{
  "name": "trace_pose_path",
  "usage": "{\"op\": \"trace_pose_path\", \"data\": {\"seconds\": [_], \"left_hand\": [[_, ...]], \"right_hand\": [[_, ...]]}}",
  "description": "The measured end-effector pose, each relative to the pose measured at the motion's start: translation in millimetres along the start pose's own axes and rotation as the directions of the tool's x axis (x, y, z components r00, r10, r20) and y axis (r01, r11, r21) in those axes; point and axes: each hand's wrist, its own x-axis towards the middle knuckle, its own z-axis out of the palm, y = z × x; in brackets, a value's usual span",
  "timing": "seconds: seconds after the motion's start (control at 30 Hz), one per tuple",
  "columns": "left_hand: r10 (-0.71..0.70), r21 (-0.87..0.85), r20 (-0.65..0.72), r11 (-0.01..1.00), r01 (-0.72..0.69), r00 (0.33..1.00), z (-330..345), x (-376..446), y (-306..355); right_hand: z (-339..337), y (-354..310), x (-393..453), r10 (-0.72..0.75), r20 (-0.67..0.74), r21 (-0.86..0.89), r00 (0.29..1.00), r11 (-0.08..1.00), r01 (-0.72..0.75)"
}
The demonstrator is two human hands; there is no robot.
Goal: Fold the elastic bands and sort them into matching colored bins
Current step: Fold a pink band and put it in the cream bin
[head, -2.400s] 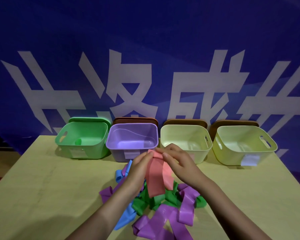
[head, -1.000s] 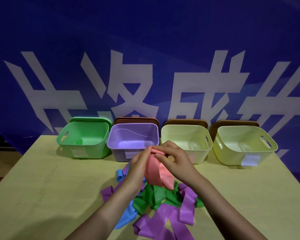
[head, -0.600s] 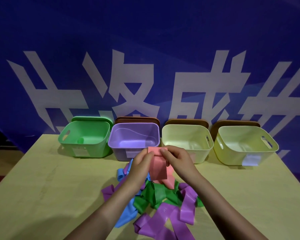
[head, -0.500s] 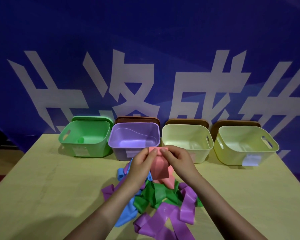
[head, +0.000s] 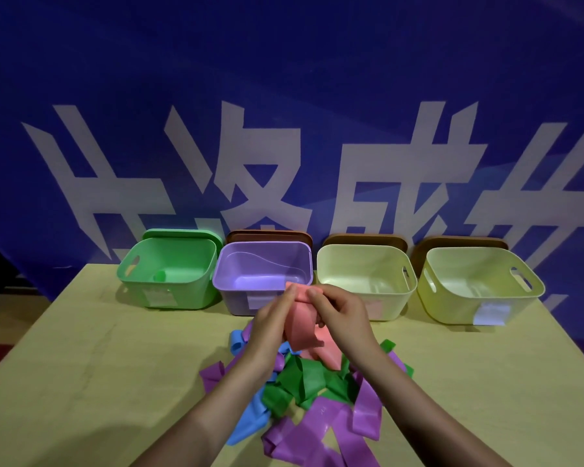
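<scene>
Behind your bench (head: 81, 365) hung a blue banner (head: 284, 96). Head view: your left hand (head: 272, 320) and right hand (head: 341, 315) each pinched the pink band (head: 300, 326), held above the band pile (head: 304, 385), near the purple bin (head: 263, 274).

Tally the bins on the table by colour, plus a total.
Green bin: 1
Purple bin: 1
Cream bin: 1
Yellow-green bin: 1
Total: 4 bins, side by side along the far edge of the table.
</scene>
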Motion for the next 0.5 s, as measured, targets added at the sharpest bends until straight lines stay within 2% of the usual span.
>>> {"op": "trace_pose_path", "data": {"seconds": [0.1,0.33,0.5], "left_hand": [[-0.091,0.060,-0.012,0.994,0.091,0.996,0.1,-2.1,-4.9],[-0.001,0.031,-0.053,1.000,0.002,0.999,-1.7,-4.2,-5.2],[0.032,0.018,-0.034,0.999,-0.031,0.999,-1.6,-4.0,-5.9]], "right_hand": [[1.2,-1.3,0.7,0.034,-0.016,0.053,0.999,0.998,-0.033],[0.4,-6.7,-1.3,0.065,0.134,0.094,0.989,0.993,-0.078],[1.7,-2.6,-1.2,0.074,0.091,0.087,0.993,0.993,-0.081]]}}
